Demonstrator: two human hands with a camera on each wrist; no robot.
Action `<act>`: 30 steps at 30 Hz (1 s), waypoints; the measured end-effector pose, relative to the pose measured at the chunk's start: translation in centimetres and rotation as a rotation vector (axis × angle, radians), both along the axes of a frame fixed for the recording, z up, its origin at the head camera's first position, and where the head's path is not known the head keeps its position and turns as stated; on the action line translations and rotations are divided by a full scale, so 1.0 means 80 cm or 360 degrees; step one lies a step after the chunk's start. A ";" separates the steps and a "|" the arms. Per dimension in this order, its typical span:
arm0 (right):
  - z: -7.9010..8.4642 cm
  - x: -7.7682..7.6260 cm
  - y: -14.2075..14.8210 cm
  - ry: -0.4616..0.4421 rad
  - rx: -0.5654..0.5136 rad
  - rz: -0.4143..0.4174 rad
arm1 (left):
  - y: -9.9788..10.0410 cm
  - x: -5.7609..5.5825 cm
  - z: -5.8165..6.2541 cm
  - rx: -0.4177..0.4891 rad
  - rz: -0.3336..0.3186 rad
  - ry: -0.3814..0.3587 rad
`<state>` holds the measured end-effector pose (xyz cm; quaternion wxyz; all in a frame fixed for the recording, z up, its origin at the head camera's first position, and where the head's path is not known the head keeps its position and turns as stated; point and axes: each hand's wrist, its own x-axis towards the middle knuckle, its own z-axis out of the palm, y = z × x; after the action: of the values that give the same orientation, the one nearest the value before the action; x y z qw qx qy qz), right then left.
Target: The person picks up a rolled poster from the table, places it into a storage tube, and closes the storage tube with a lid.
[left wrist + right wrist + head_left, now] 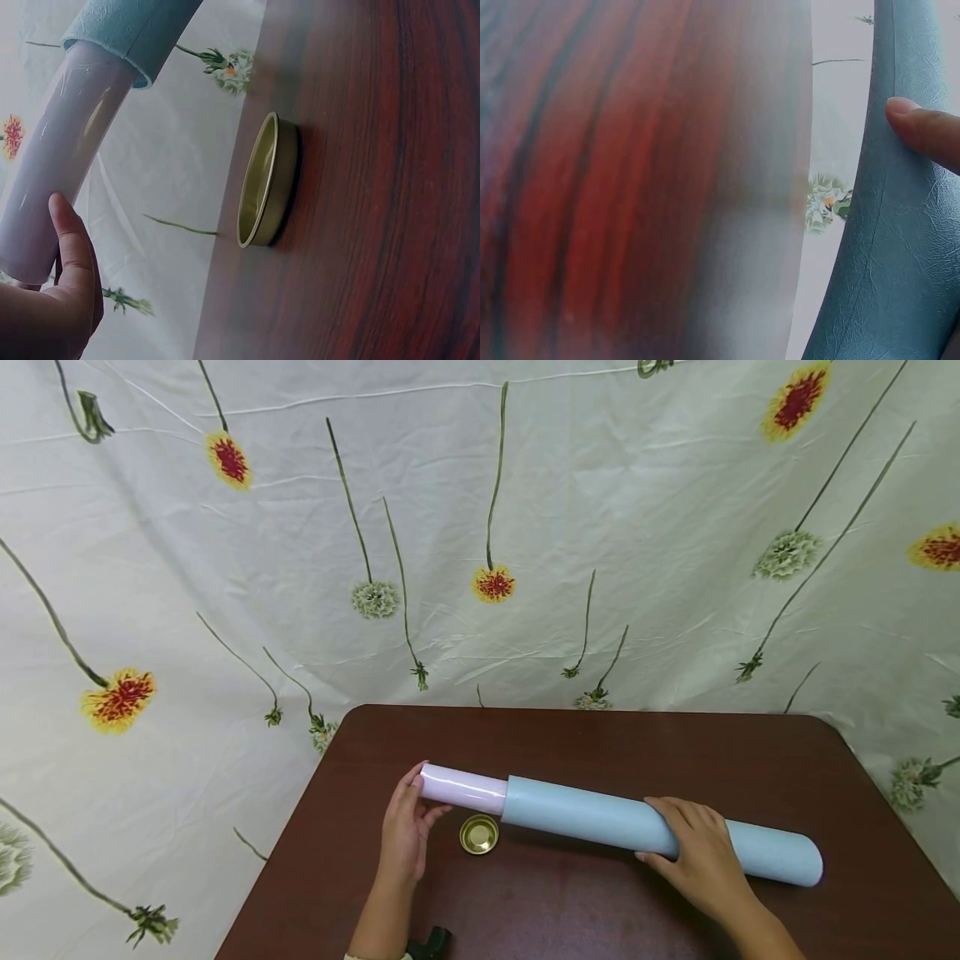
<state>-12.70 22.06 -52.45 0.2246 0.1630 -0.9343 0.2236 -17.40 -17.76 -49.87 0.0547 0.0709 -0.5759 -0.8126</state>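
Note:
A long light-blue tube (pixel 585 814) with a wrinkled, leathery surface is held slantwise above the table. From its left end sticks out a glossy pale-lilac roll (pixel 465 788), narrower than the tube. My left hand (pixel 405 827) holds the roll near its free end; in the left wrist view one digit lies along the roll (pixel 64 157) and the others are partly hidden behind it. My right hand (pixel 697 852) grips the blue tube right of its middle, the thumb (pixel 922 131) pressed to its side. Below the roll, a shallow round gold lid (pixel 479 835) lies hollow side up.
The dark reddish-brown wooden table (pixel 420 735) has rounded far corners. Behind and beside it hangs a white cloth (pixel 450 527) printed with flowers. A small dark object (pixel 431 943) shows by my left wrist at the lower edge.

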 end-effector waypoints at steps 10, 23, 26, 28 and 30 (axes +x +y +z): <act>0.001 -0.001 -0.003 0.0015 -0.0010 0.0005 | 0.008 0.000 -0.002 0.0014 0.0000 -0.0036; 0.001 -0.003 -0.006 0.0000 -0.0024 -0.0009 | 0.015 0.000 -0.007 -0.0029 0.0000 -0.0084; 0.000 -0.003 -0.007 0.0000 -0.0028 -0.0012 | 0.016 0.001 -0.009 -0.0026 -0.0011 -0.0094; 0.000 -0.003 -0.008 0.0002 -0.0032 -0.0012 | 0.017 0.001 -0.011 -0.0023 -0.0017 -0.0102; 0.000 -0.002 -0.009 0.0008 -0.0036 -0.0013 | 0.018 0.001 -0.013 -0.0012 -0.0020 -0.0106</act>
<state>-12.89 21.38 -52.47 0.2296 0.1572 -0.9318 0.2329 -17.29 -16.33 -50.87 0.0306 0.0942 -0.5808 -0.8080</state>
